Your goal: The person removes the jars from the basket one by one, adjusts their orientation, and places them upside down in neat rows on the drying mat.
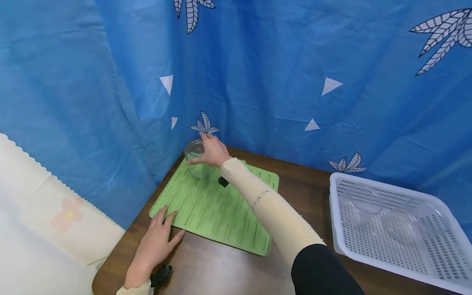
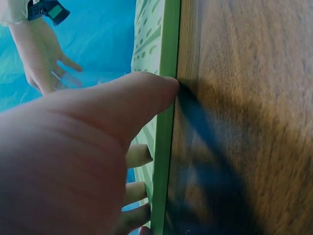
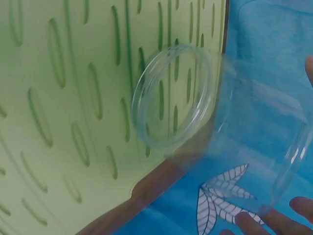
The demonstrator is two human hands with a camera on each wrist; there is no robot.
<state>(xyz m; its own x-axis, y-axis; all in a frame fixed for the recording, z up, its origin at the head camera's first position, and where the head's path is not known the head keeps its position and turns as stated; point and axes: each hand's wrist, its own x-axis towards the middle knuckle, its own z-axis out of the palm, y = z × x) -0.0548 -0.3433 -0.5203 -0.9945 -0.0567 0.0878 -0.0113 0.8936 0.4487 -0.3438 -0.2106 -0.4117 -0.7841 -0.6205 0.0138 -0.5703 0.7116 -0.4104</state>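
Over the back left corner of the green drying mat (image 1: 221,217), my right hand (image 1: 212,151) grips a clear cylindrical jar (image 1: 193,147) near its top, thumb on one side and fingers on the other. The jar stands upright, its round lower end right at the ridged mat in the right wrist view. My left hand (image 1: 155,241) lies at the mat's front left edge, fingers spread and fairly straight. In the left wrist view its thumb touches the raised green rim (image 2: 168,122), while the other fingers rest across the mat side.
A white perforated plastic basket (image 1: 391,272) stands at the right, with clear see-through containers (image 1: 365,198) inside. The brown wooden table (image 1: 217,266) meets a blue curtain (image 1: 258,82) behind. A pale flowered cloth (image 1: 48,205) hangs at the left.
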